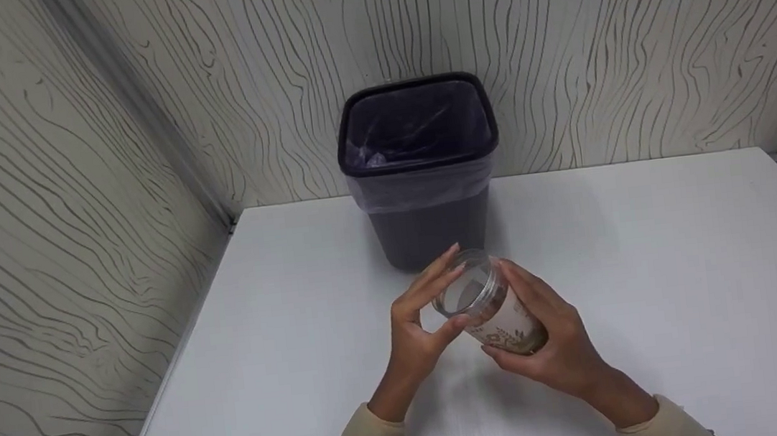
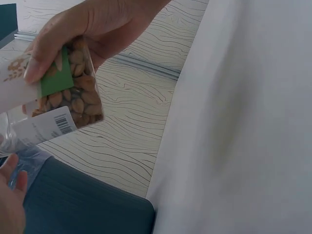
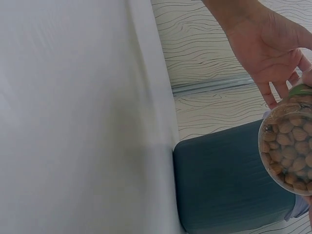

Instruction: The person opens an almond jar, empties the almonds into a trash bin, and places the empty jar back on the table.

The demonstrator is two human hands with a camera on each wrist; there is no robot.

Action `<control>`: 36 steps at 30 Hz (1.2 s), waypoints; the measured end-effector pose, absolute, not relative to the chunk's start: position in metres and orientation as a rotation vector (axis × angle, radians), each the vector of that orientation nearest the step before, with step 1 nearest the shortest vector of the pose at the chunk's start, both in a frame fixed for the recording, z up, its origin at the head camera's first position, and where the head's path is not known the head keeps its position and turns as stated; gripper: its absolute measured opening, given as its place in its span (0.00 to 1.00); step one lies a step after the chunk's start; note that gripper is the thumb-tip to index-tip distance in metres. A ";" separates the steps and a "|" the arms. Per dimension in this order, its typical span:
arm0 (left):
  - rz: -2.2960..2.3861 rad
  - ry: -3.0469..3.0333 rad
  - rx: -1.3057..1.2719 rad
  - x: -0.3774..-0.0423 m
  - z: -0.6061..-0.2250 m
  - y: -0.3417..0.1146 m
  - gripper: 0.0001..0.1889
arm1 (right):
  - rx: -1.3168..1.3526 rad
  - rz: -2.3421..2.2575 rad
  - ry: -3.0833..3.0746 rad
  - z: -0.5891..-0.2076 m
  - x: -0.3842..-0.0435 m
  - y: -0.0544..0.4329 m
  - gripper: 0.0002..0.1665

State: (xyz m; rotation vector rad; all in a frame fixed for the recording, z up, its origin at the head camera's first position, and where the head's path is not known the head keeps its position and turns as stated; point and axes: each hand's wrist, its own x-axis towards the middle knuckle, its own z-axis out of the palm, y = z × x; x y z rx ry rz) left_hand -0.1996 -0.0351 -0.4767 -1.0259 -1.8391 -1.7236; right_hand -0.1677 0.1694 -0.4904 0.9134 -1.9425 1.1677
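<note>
A clear plastic jar of brown almonds (image 1: 504, 325) is tilted in front of the bin, its top toward the upper left. My right hand (image 1: 552, 334) grips the jar's body from the right. At the clear top, my left hand (image 1: 418, 323) has its thumb on the near side of the rim and its fingers across the far side. Whether that top is a separate lid, I cannot tell. The left wrist view shows almonds (image 2: 83, 100), a green and white label (image 2: 56, 78) and a barcode sticker (image 2: 48, 126). The right wrist view faces the jar's round base (image 3: 290, 156).
Behind the jar a dark bin (image 1: 426, 235) with a clear liner (image 1: 421, 185) stands on the white table (image 1: 285, 330). A little crumpled plastic shows inside its rim. Wood-patterned panels (image 1: 258, 80) rise at the back and left.
</note>
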 end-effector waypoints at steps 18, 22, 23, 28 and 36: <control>-1.758 -1.818 -1.087 -0.200 -0.476 -0.035 0.26 | 0.907 1.184 -1.969 -0.493 -0.167 0.170 0.64; -1.705 -1.846 -1.059 -0.198 -0.474 -0.035 0.25 | 0.912 1.179 -1.954 -0.492 -0.167 0.170 0.63; -1.692 -1.852 -1.054 -0.198 -0.473 -0.034 0.24 | 0.911 1.178 -1.952 -0.492 -0.167 0.170 0.62; -1.657 -1.861 -1.036 -0.196 -0.472 -0.034 0.23 | 0.902 1.172 -1.954 -0.492 -0.167 0.170 0.63; -1.615 -1.852 -1.011 -0.192 -0.466 -0.032 0.23 | 0.903 1.171 -1.947 -0.492 -0.167 0.171 0.63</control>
